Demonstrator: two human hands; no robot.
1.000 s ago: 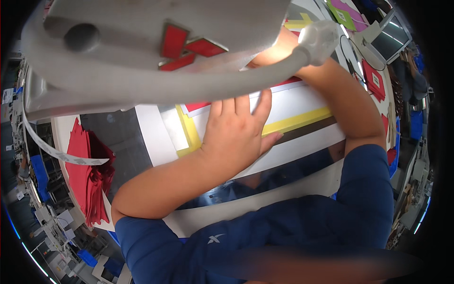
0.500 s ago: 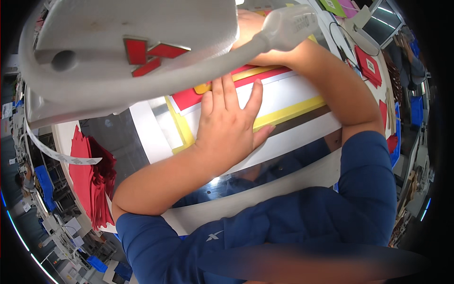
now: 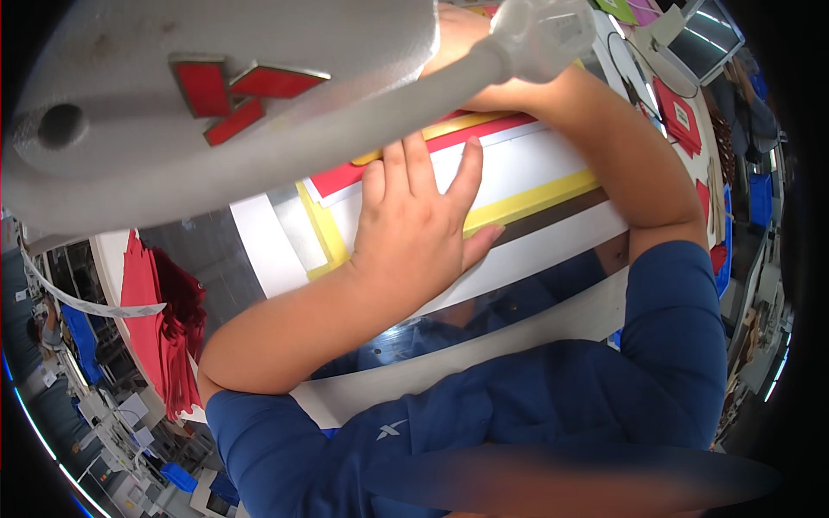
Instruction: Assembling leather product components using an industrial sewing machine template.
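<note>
My left hand (image 3: 410, 223) lies flat with its fingers spread on a white sheet (image 3: 518, 161) edged with yellow strips (image 3: 544, 197). Its fingertips reach a red piece (image 3: 335, 180) that looks like cloth, and a golden-yellow strip (image 3: 471, 128) on top of it. My right hand (image 3: 462, 39) is farther off, past the far side of the red piece. The grey sewing machine head (image 3: 363, 52) and its clear-tipped gooseneck lamp (image 3: 544, 39) cover part of that hand, so its fingers and anything in them are hidden.
Red folded cloth pieces (image 3: 142, 319) hang over the table's left edge, beside a white tape (image 3: 95, 307). Red labelled pieces (image 3: 678, 116) lie at the right, near a screen (image 3: 704, 34). A dark glossy panel (image 3: 432, 344) spans the table's near side.
The sewing machine head looks larger and lower at the left, as the view has shifted slightly. My left hand keeps its place on the sheet; my right arm appears a little farther right.
</note>
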